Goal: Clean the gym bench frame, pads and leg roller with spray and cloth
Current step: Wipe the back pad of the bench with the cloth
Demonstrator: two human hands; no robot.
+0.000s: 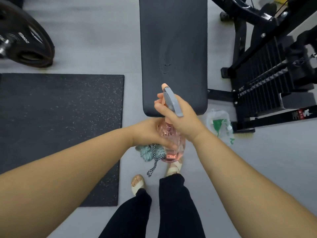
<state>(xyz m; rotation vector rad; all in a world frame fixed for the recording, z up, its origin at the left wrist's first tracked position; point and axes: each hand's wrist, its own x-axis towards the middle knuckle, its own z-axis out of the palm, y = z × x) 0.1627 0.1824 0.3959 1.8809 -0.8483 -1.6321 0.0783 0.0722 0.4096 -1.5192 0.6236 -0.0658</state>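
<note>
The floor (pixel 103 48) is pale grey, with a black speckled rubber mat (pixel 60 126) filling the left middle of the frame and a dark weight plate (pixel 25 43) (marked 20KG) at the upper left. A black weight-stack machine (pixel 267 69) takes up the right side, and a crumpled clear plastic bag (pixel 220 125) with green print lies on the floor just beside its base.

The bench pad (pixel 173 40) runs down from the top centre of the frame, dark grey, with a small crease near its middle. Its near end stops just above my hands.

I hold the spray bottle (pixel 171 131) in both hands at the centre of the frame, in front of the pad's near end. It is clear pink, with a little pink liquid low in its body. My right grip (pixel 178 117) is clamped around the neck and grey trigger head (pixel 170 100), fingers curled to the front, and the peach nozzle (pixel 164 85) points up-frame over the pad's near end. My left grip (pixel 151 133) is wrapped around the bottle's body from the left.

The cloth (pixel 145 152), pale teal and fluffy, bunches out from under my left grip, with a black-and-white checked ribbon (pixel 155 162) dangling below it (how it is held I cannot tell).

At the bottom centre are my black trousers (pixel 171 203) and cream sandals (pixel 137 183).
</note>
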